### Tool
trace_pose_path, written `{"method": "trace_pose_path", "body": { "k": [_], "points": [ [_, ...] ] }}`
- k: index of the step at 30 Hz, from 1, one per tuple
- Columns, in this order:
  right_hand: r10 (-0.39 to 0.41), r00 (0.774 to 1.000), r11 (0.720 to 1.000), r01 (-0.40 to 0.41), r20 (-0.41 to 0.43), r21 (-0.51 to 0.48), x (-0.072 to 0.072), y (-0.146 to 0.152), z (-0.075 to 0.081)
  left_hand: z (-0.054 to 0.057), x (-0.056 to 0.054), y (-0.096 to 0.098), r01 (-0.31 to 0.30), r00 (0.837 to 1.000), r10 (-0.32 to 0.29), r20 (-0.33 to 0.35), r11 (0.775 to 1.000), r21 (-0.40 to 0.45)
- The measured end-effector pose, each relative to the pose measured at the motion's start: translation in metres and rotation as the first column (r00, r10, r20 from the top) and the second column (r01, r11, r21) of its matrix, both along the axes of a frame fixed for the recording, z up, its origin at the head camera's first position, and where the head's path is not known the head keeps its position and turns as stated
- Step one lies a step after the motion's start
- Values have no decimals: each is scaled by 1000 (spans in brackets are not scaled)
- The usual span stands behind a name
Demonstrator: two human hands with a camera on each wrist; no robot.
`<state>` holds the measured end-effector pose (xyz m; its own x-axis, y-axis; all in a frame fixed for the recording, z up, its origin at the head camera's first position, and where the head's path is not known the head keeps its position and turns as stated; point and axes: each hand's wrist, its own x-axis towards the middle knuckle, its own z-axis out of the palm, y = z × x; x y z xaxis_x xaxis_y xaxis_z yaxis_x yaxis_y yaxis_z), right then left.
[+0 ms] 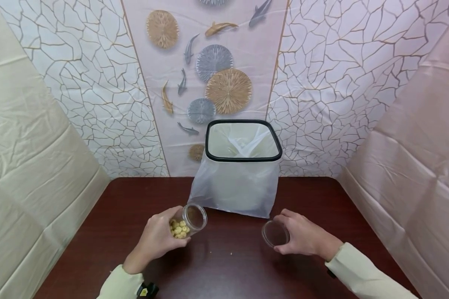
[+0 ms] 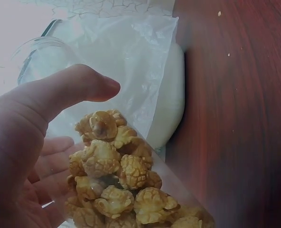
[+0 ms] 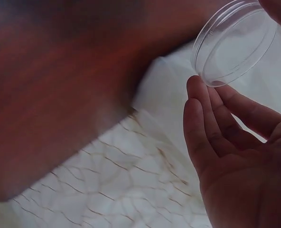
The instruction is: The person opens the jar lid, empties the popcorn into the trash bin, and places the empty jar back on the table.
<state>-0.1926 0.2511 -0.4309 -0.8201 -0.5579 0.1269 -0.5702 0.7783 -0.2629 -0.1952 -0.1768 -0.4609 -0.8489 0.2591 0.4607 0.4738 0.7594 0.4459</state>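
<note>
Popcorn sits close before the left wrist camera, inside a clear jar. Around that jar curls the left hand, thumb on one side and fingers on the other; the jar leans, its uncovered mouth turned toward the right hand. That hand pinches a clear lid by its edge between thumb and fingertips. Beyond both hands stands a bin with a plastic bag; between them, crumbs dot the table.

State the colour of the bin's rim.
The rim is black; it shows best in the head view.
</note>
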Motion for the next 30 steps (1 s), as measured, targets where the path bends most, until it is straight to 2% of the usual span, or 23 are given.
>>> {"method": "trace_pose_path", "body": {
  "k": [4,9,13,19,23,26,30],
  "points": [
    [-45,996,998,41,71,46,2,4,-20,-1,0,-1,-8,1000,8,5,1000,-1],
    [-92,982,994,82,166,68,5,8,-40,-2,1,-1,-8,1000,8,15,1000,2],
    [-76,983,995,64,164,80,8,11,-48,-3,1,-1,-5,1000,4,15,1000,6],
    [-37,991,996,26,129,91,10,15,-54,-4,2,-1,-1,1000,1,19,1000,19],
    [-65,987,994,52,149,92,10,15,-53,-4,2,-1,-4,1000,4,18,1000,17],
    [-107,979,992,94,174,85,9,16,-49,-3,1,-4,-11,1000,11,12,1000,8],
    [-132,982,989,122,132,81,4,20,-36,4,-3,-10,-9,1000,9,-2,1000,6]
  ]
}}
